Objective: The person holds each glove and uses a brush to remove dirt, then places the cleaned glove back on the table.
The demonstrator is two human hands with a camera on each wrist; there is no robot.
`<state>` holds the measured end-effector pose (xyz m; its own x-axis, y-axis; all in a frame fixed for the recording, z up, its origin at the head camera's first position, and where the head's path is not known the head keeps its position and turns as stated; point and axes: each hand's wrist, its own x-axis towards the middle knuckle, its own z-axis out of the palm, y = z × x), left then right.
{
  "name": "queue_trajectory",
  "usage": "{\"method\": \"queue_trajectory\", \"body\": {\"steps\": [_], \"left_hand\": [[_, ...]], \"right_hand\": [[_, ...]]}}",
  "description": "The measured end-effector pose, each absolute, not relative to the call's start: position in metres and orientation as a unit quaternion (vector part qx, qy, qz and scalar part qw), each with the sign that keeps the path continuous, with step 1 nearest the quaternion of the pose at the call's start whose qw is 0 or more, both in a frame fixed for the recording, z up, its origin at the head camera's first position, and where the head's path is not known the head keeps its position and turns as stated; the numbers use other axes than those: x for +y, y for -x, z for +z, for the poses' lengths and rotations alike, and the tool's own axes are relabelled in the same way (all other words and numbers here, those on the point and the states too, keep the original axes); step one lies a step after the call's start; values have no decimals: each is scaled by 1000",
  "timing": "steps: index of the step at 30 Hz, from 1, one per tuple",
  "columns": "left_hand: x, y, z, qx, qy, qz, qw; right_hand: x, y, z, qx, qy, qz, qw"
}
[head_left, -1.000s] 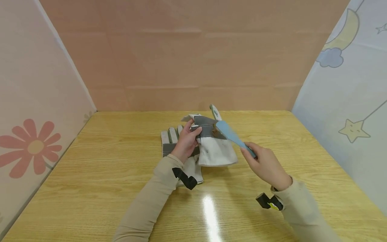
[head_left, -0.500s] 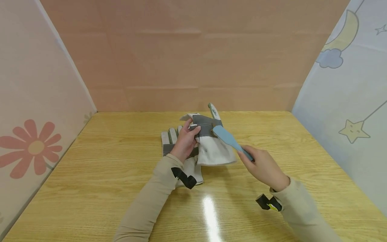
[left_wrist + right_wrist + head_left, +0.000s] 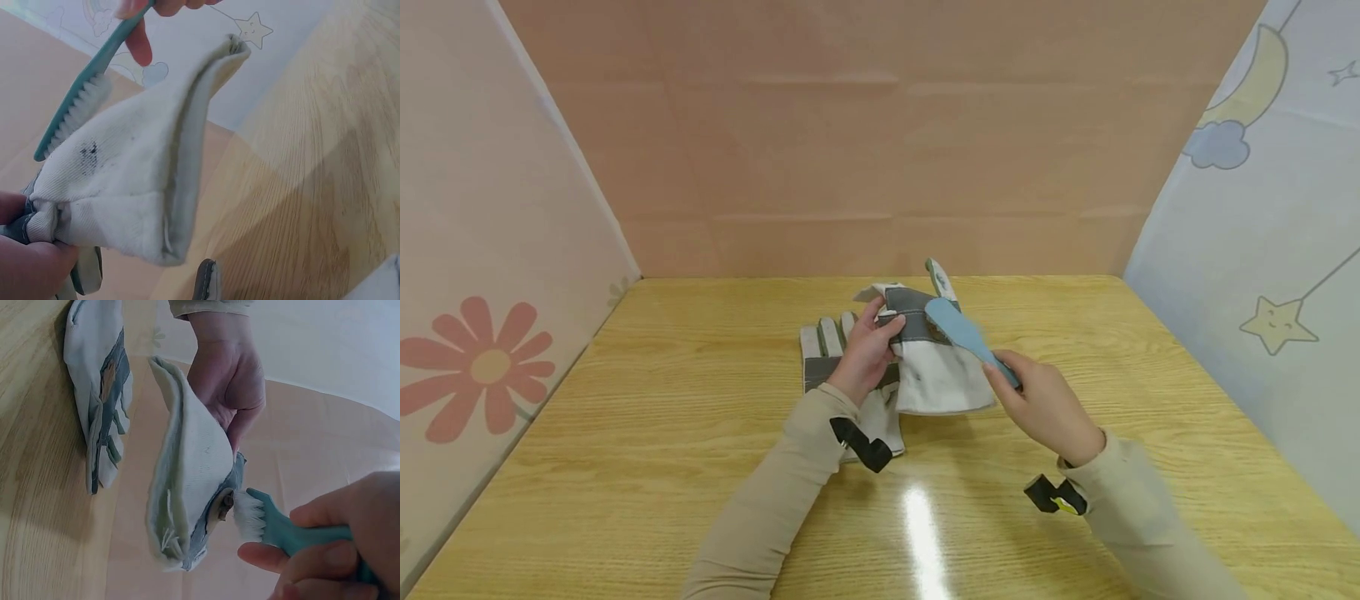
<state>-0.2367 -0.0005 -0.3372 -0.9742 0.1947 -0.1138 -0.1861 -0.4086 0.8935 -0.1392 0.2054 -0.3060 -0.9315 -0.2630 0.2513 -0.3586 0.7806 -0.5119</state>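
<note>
My left hand (image 3: 868, 346) grips a white and grey work glove (image 3: 943, 379) by its grey band and holds it above the table. In my right hand (image 3: 1048, 408) is the handle of a blue brush (image 3: 966, 329), its head lying across the glove's grey band. White bristles (image 3: 250, 517) face a brown smear (image 3: 220, 505) on that band in the right wrist view, at or very near contact. Dark specks (image 3: 89, 153) mark the white cuff in the left wrist view. A second matching glove (image 3: 880, 425) lies flat on the table, partly hidden behind my left hand.
The wooden table (image 3: 662, 467) reaches to an orange-brown back wall (image 3: 880, 167). Pale printed sheets stand at both sides, with a flower (image 3: 486, 367) on the left and a star (image 3: 1277, 323) on the right.
The brush head has gone down along the grey band and back up, and my right hand has shifted left. The held glove has moved slightly right since half a second ago.
</note>
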Motion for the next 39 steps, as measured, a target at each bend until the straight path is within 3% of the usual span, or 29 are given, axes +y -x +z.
{"method": "queue_trajectory", "body": {"steps": [29,39], "left_hand": [[-7,239,-336,512,14,853,100],[-7,239,-336,518,21,849,104]], "right_hand": [[211,134,-306,-943,-190,264,74],[213,137,-304,-939,-176,275,103]]}}
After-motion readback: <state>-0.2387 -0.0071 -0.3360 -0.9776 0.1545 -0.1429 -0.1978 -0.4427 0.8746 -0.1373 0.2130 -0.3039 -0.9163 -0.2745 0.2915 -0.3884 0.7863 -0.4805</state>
